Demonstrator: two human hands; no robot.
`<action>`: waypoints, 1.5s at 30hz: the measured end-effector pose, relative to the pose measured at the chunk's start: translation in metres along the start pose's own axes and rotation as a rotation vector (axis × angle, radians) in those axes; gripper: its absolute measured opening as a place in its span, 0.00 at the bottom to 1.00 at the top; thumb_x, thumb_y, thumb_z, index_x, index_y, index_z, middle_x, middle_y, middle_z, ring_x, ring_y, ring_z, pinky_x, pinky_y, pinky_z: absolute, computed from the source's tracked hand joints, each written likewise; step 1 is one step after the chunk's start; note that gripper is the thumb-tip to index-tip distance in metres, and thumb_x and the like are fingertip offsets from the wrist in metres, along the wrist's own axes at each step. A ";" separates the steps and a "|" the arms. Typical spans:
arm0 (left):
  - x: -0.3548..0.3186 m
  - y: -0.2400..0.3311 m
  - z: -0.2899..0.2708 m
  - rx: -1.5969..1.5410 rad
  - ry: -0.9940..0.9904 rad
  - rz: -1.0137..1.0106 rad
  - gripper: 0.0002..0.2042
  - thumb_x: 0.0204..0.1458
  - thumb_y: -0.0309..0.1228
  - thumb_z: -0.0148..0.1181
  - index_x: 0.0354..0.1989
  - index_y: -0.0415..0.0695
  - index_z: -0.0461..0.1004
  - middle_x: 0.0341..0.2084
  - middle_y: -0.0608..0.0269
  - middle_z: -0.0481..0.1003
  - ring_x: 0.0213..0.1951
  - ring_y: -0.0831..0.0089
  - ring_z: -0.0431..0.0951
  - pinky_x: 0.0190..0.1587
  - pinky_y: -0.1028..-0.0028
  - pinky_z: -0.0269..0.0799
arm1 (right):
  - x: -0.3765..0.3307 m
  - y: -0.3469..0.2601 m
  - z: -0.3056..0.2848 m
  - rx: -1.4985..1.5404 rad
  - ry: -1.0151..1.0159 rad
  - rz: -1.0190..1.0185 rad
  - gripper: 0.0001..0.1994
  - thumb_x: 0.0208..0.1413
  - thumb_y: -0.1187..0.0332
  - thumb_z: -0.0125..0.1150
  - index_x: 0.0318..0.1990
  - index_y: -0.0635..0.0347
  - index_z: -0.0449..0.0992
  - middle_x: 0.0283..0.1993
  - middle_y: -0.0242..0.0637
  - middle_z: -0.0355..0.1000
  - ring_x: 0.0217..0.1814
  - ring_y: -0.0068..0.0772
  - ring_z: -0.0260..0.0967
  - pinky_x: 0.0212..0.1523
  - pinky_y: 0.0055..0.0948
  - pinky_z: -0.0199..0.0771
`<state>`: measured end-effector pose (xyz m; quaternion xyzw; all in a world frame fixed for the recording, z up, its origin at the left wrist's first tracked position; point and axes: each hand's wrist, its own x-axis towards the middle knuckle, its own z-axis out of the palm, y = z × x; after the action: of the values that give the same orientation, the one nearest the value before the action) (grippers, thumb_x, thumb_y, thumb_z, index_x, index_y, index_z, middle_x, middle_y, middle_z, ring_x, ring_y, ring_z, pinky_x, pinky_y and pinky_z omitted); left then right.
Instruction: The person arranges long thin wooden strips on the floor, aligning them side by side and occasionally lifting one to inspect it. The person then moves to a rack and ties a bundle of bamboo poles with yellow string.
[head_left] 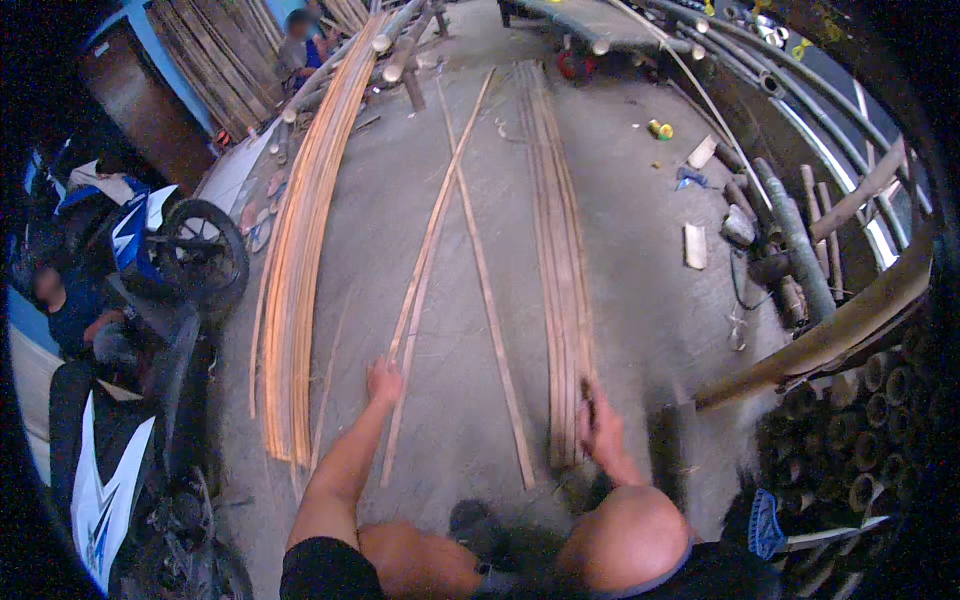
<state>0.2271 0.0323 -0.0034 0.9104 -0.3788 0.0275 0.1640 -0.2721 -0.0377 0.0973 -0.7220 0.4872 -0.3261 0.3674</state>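
Note:
My left hand [383, 380] is closed round the near end of a long, thin bamboo strip [430, 235], which slants away to the far right across the floor. Beside and under it lies a second strip [397, 410], and a third strip [490, 310] crosses them to form a narrow X. On the right, my right hand [602, 430] is closed on a small dark object [587, 393], too blurred to name. That hand is at the near right edge of a flat row of greyish bamboo strips [556, 260].
A thick bundle of orange-tan strips [308, 260] lies left. Beyond it stands a blue and white motorcycle [135, 235], with a seated person [70, 315] nearby. Right are bamboo poles [795, 235], a stack of cut tubes [860, 430] and a blue-handled saw [768, 525].

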 end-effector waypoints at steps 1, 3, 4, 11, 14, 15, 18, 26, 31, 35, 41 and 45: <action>-0.001 0.036 -0.002 -0.050 -0.154 -0.047 0.22 0.61 0.43 0.51 0.57 0.40 0.72 0.51 0.38 0.73 0.55 0.42 0.72 0.60 0.52 0.66 | -0.005 -0.003 0.006 0.036 0.075 -0.189 0.26 0.63 0.69 0.52 0.69 0.55 0.59 0.45 0.54 0.78 0.40 0.65 0.76 0.46 0.52 0.75; -0.012 0.095 -0.015 -0.112 -0.456 -0.143 0.23 0.61 0.43 0.52 0.60 0.41 0.70 0.51 0.37 0.73 0.58 0.41 0.69 0.61 0.53 0.64 | -0.013 -0.007 0.009 0.042 -0.078 -0.042 0.25 0.65 0.67 0.51 0.69 0.53 0.60 0.49 0.57 0.76 0.45 0.61 0.76 0.48 0.50 0.75; -0.013 0.103 -0.018 -0.139 -0.394 -0.091 0.24 0.61 0.44 0.52 0.60 0.41 0.70 0.52 0.36 0.72 0.58 0.41 0.69 0.61 0.53 0.64 | -0.017 -0.008 0.023 0.102 -0.052 -0.016 0.24 0.65 0.67 0.51 0.69 0.53 0.61 0.48 0.57 0.76 0.44 0.59 0.76 0.47 0.49 0.75; -0.017 0.135 -0.004 -0.316 -0.252 0.072 0.24 0.62 0.45 0.52 0.61 0.45 0.69 0.56 0.36 0.68 0.59 0.42 0.67 0.61 0.53 0.64 | -0.024 -0.015 0.088 0.217 -0.212 0.235 0.21 0.67 0.68 0.50 0.67 0.53 0.64 0.29 0.41 0.72 0.29 0.33 0.69 0.33 0.35 0.71; -0.025 0.173 -0.017 -0.325 -0.328 0.077 0.23 0.62 0.45 0.52 0.61 0.47 0.70 0.56 0.37 0.68 0.60 0.42 0.67 0.61 0.52 0.63 | -0.031 0.005 0.110 0.257 -0.166 0.111 0.22 0.67 0.66 0.50 0.67 0.49 0.63 0.32 0.50 0.75 0.31 0.42 0.73 0.36 0.41 0.73; -0.026 0.180 -0.019 -0.307 -0.345 0.071 0.22 0.62 0.45 0.51 0.60 0.47 0.70 0.56 0.38 0.69 0.60 0.43 0.67 0.61 0.52 0.63 | -0.035 0.015 0.116 0.249 -0.173 0.128 0.21 0.67 0.66 0.50 0.67 0.49 0.63 0.33 0.52 0.75 0.31 0.44 0.74 0.37 0.42 0.73; -0.027 0.165 -0.013 -0.308 -0.313 0.082 0.21 0.62 0.45 0.52 0.59 0.48 0.71 0.55 0.40 0.70 0.57 0.44 0.69 0.60 0.53 0.65 | -0.032 -0.001 0.115 0.206 -0.310 0.270 0.21 0.68 0.65 0.50 0.67 0.50 0.62 0.36 0.56 0.75 0.34 0.51 0.76 0.38 0.45 0.74; -0.031 0.174 -0.018 -0.312 -0.330 0.138 0.19 0.62 0.43 0.52 0.56 0.47 0.73 0.50 0.42 0.72 0.51 0.48 0.75 0.55 0.54 0.69 | -0.031 -0.007 0.101 0.218 -0.305 0.228 0.21 0.67 0.63 0.50 0.66 0.51 0.61 0.34 0.59 0.75 0.39 0.63 0.76 0.40 0.52 0.74; -0.035 0.185 -0.012 -0.336 -0.335 0.161 0.20 0.62 0.44 0.52 0.55 0.45 0.74 0.47 0.40 0.73 0.48 0.48 0.76 0.53 0.55 0.70 | -0.034 0.000 0.106 0.161 -0.337 0.275 0.22 0.67 0.63 0.50 0.67 0.50 0.59 0.34 0.60 0.75 0.39 0.65 0.75 0.39 0.55 0.73; -0.033 0.176 -0.009 -0.343 -0.378 0.153 0.21 0.62 0.45 0.52 0.56 0.44 0.73 0.48 0.39 0.73 0.48 0.46 0.76 0.54 0.56 0.70 | -0.025 -0.008 0.099 0.088 -0.439 0.285 0.22 0.66 0.64 0.51 0.66 0.51 0.60 0.37 0.61 0.75 0.42 0.64 0.75 0.41 0.55 0.73; -0.039 0.190 -0.018 -0.350 -0.481 0.119 0.20 0.62 0.44 0.53 0.56 0.44 0.74 0.49 0.42 0.77 0.53 0.49 0.76 0.56 0.58 0.70 | -0.010 0.063 0.058 -0.230 -0.174 -0.005 0.17 0.60 0.63 0.59 0.52 0.62 0.70 0.47 0.59 0.68 0.49 0.62 0.69 0.51 0.51 0.72; -0.048 0.202 -0.022 -0.456 -0.555 0.185 0.20 0.62 0.43 0.53 0.55 0.43 0.75 0.50 0.45 0.77 0.52 0.50 0.77 0.55 0.59 0.71 | -0.013 0.104 0.016 -0.589 -0.042 0.234 0.21 0.60 0.60 0.59 0.53 0.64 0.65 0.50 0.61 0.67 0.50 0.66 0.69 0.47 0.55 0.74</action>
<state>0.0539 -0.0611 0.0650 0.7853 -0.4859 -0.2907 0.2505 -0.3109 -0.0487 -0.0003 -0.7429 0.6329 -0.1116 0.1874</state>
